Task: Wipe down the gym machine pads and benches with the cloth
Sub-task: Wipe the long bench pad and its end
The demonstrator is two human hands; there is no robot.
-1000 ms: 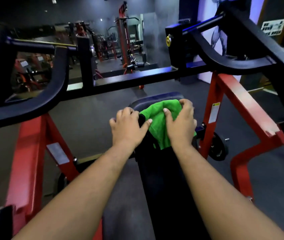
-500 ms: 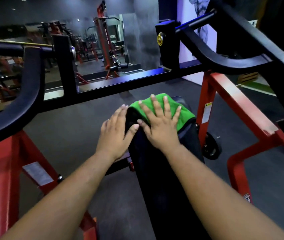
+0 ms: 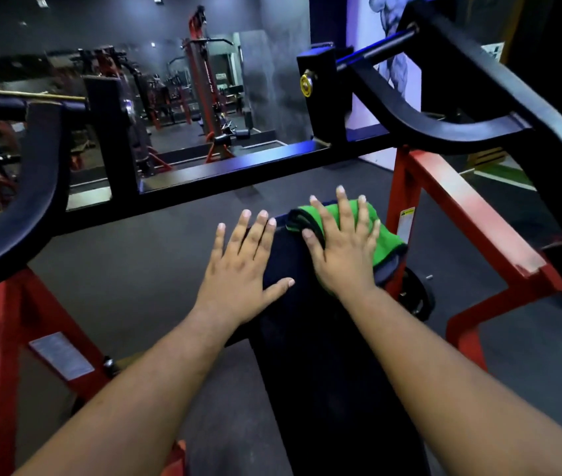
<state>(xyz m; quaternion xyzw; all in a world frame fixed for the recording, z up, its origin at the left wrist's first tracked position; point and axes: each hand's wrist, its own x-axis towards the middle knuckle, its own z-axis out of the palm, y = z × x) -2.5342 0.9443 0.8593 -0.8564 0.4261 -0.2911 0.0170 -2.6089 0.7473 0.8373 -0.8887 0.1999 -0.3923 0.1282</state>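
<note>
A long black padded bench (image 3: 320, 372) runs away from me down the middle of the head view. A green cloth (image 3: 384, 235) lies spread over its far end. My right hand (image 3: 341, 249) presses flat on the cloth with its fingers straight and spread. My left hand (image 3: 241, 266) lies flat on the pad's left edge beside the cloth, fingers straight, thumb across the pad. Part of the cloth is hidden under my right hand.
A red machine frame (image 3: 461, 207) flanks the bench on both sides. Black curved arms (image 3: 444, 125) and a black crossbar (image 3: 238, 173) pass above and beyond the bench end. A weight plate (image 3: 416, 297) sits low on the right. Grey rubber floor (image 3: 128, 269) surrounds the bench.
My right hand went from gripping the bunched cloth to pressing it flat with spread fingers. Both hands slid toward the pad's far end, and the cloth shifted to the right.
</note>
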